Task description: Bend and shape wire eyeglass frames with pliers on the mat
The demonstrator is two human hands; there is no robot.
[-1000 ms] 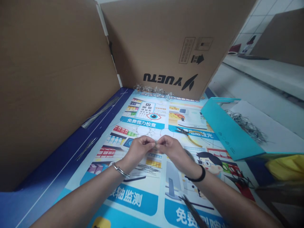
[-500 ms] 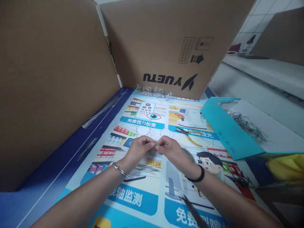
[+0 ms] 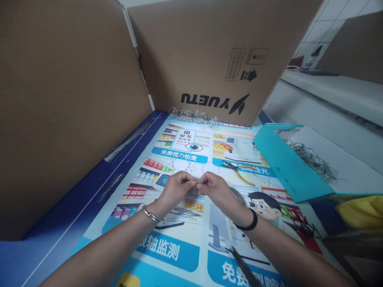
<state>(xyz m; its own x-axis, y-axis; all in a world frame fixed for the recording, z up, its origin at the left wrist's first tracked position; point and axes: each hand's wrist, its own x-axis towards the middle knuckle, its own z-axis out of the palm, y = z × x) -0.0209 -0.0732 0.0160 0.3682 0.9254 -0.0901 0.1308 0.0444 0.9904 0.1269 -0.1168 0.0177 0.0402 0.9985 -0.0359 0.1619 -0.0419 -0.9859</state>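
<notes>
My left hand [image 3: 178, 187] and my right hand [image 3: 213, 190] meet fingertip to fingertip over the printed mat. Each pinches with thumb and forefinger at a tiny greyish piece between them, too small to name. Faint thin wire loops [image 3: 182, 164] show on the mat just beyond my fingers. Below my left hand lies a loose spread of thin dark wires [image 3: 185, 213]. Yellow-handled pliers [image 3: 239, 172] rest beyond my right hand. Close to me lie dark metal scissors or tweezers [image 3: 243, 265], partly cut off by the frame.
Tall cardboard panels [image 3: 197, 52] stand at the left and back. A turquoise box [image 3: 287, 171] on the right holds a heap of silvery wire pieces [image 3: 312, 157]. Tangled clear and silvery bits [image 3: 194, 114] lie along the back panel. Wire bundles [image 3: 127, 143] lie at left.
Both hands keep the same pinch at almost the same spot. The whole view has shifted very slightly; nothing else visibly moved.
</notes>
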